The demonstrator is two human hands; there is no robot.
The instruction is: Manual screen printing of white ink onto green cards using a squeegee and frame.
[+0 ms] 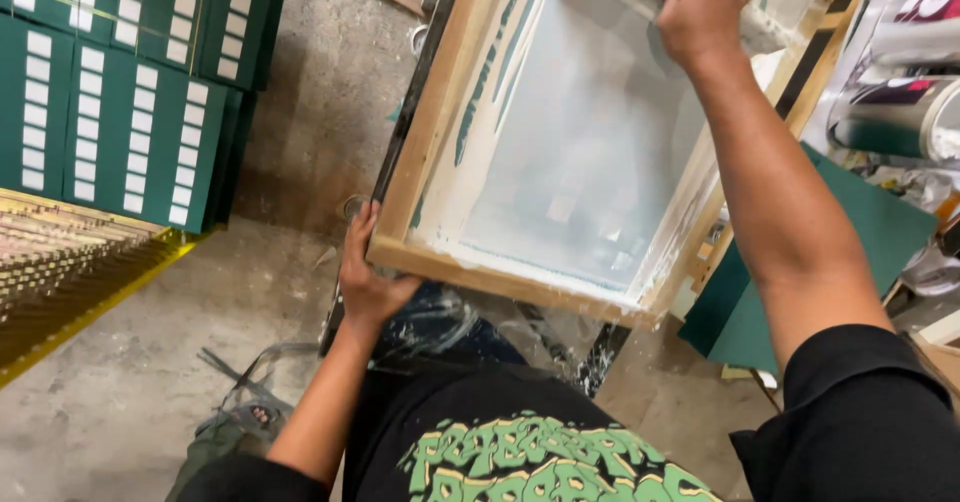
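Overhead, the head view showed a person bent over a large rectangular wooden-framed printing screen point(470, 142) with pale, translucent mesh smeared in white ink. The left hand point(368, 280) was closed around the near left corner of the frame, fingers curled under the lower rail and thumb along its edge; that grip appeared to steady the frame and hold it down against the black-edged bench beneath. The right hand point(703, 10) reached across to the far end of the mesh and was clenched on a pale, ink-coated object point(775, 24), probably a squeegee or scraper; its exact shape could not be told, as the hand and the picture edge hid most of it. The arm was extended nearly straight, which fitted a tool set at the far end of the screen. White ink lay thickest along the near and right inner margins of the frame.

On the concrete floor point(120, 402) to the left stood stacked dark green printed sheets with rows of white rectangles point(130, 112), set well apart from the screen, presumably to keep them off wet ink. A loose dark green sheet point(880, 232) lay just right of the frame, beside rolled material point(900, 112).
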